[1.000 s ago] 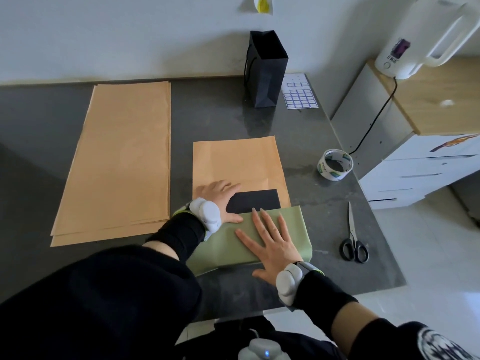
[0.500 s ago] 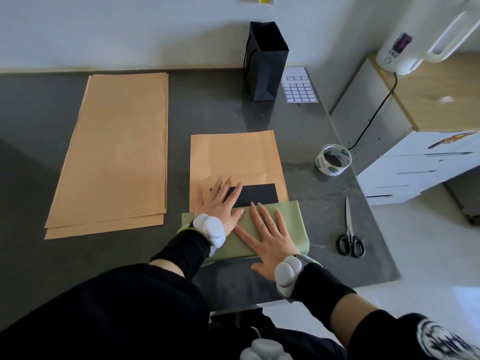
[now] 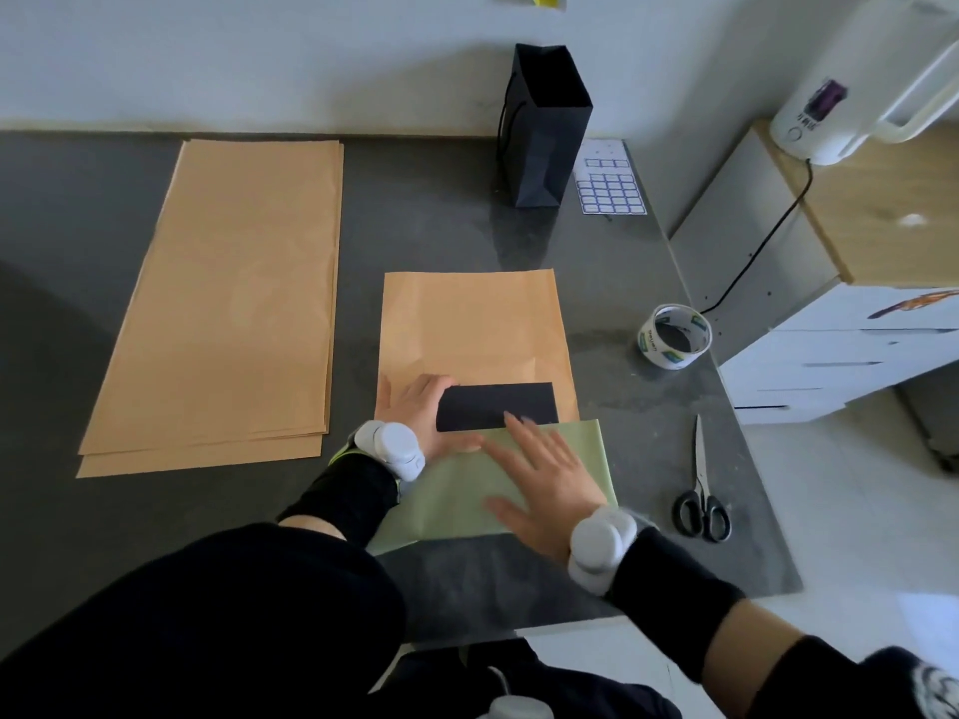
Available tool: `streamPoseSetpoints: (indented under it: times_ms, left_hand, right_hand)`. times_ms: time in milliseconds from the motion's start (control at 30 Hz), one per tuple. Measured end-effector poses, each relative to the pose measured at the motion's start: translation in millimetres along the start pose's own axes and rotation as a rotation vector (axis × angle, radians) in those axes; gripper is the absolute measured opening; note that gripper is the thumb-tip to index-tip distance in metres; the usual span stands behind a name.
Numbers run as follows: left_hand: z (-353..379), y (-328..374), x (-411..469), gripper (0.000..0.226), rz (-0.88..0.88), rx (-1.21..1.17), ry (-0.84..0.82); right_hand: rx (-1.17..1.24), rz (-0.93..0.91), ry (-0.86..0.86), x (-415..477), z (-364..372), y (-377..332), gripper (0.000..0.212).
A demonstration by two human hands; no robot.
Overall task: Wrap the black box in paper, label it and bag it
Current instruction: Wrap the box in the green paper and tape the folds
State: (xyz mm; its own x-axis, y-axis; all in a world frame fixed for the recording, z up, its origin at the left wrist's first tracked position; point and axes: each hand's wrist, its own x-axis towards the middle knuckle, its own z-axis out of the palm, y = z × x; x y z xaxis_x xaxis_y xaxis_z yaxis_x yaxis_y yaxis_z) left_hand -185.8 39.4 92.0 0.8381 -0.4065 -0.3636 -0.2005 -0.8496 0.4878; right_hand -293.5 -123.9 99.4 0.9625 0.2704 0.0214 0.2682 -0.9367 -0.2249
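Observation:
The flat black box [image 3: 498, 405] lies on a sheet of brown paper [image 3: 475, 324] near the table's front. The paper's near flap, green on its underside [image 3: 456, 498], is folded up over the box's near half. My left hand [image 3: 415, 412] rests at the box's left end, fingers spread on the brown paper. My right hand [image 3: 545, 485] lies flat on the green flap, fingertips at the flap's far edge. A black paper bag [image 3: 545, 127] stands upright at the back, and a sheet of blue-edged labels [image 3: 612, 192] lies right of it.
A stack of brown paper sheets [image 3: 228, 303] covers the table's left half. A tape roll [image 3: 673, 337] and scissors [image 3: 701, 490] lie at the right, near the table edge [image 3: 768, 516]. A white cabinet [image 3: 840, 355] with a white jug [image 3: 851, 85] stands beyond.
My left hand slid left, off the box top to its left end, so more of the black box shows. My right hand stays flat on the green flap.

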Motion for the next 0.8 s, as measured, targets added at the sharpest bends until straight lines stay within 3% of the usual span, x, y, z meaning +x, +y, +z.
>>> streamPoseSetpoints:
  times_ms: [100, 200, 333, 500, 700, 800]
  left_hand:
    - [-4.2, 2.2, 0.9, 0.095, -0.045, -0.123, 0.015]
    - [-6.6, 5.7, 0.9, 0.077, -0.060, -0.141, 0.021]
    - [-9.8, 2.0, 7.9, 0.071, -0.014, -0.113, 0.006]
    - [-3.7, -7.9, 13.4, 0.090, -0.034, -0.224, -0.027]
    - [1.9, -13.4, 15.8, 0.095, 0.033, -0.299, -0.005]
    - [2.6, -15.0, 16.4, 0.095, 0.032, -0.292, -0.005]
  right_hand:
    - [0.174, 0.148, 0.092, 49.5, -31.4, 13.5, 0.040]
    - [0.347, 0.307, -0.075, 106.9, -44.5, 35.4, 0.039]
    - [0.481, 0.421, -0.237, 169.7, -35.5, 57.7, 0.044]
    - [0.307, 0.454, -0.452, 217.9, -16.3, 75.3, 0.057]
    - [-0.128, 0.240, -0.423, 241.1, 4.7, 78.1, 0.084]
    - [-0.213, 0.263, -0.494, 249.0, 12.3, 85.0, 0.102]
